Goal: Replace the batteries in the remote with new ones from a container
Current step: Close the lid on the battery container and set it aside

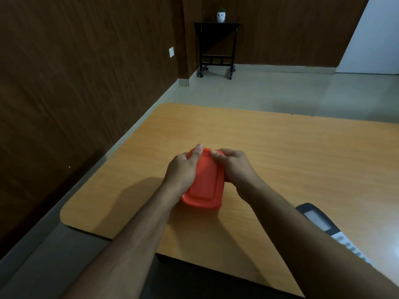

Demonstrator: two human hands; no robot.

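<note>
An orange lidded container rests on the wooden table, near its middle. My left hand grips the container's left side, thumb lying on the lid. My right hand holds its right side, fingers curled over the far right corner of the lid. The lid is on, so the contents are hidden. The remote, dark with a grey screen and pale buttons, lies at the right, partly hidden behind my right forearm.
The table's left edge runs beside a dark wood-panelled wall. Beyond the table's far edge is pale tiled floor, with a black wheeled side table carrying a small white plant pot against the back wall.
</note>
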